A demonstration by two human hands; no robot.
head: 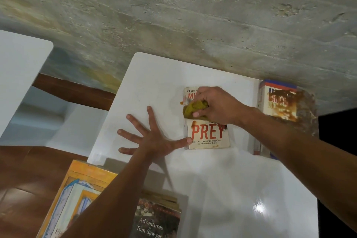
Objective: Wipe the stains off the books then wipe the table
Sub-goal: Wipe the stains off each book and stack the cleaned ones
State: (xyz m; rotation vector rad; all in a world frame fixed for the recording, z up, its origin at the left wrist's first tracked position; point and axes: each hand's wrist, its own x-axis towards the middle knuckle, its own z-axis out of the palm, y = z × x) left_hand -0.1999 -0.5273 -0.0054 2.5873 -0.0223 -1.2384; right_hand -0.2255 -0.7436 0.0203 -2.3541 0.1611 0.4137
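A white paperback titled PREY (208,135) lies flat on the white table (222,189), with reddish-brown stains on its cover. My right hand (214,105) grips a crumpled olive-yellow cloth (194,109) and presses it on the middle of that cover. My left hand (150,137) lies flat on the table to the book's left, fingers spread, its thumb tip touching the book's lower left edge. A second book (280,102) at the table's far right edge is heavily smeared with brown stains.
A large yellow-bordered book (77,195) overhangs the table's near left corner. Beside it lies "The Adventures of Tom Sawyer" (156,220) on top of another book. A rough concrete wall (193,15) runs behind the table. Another white surface (19,75) stands at the left.
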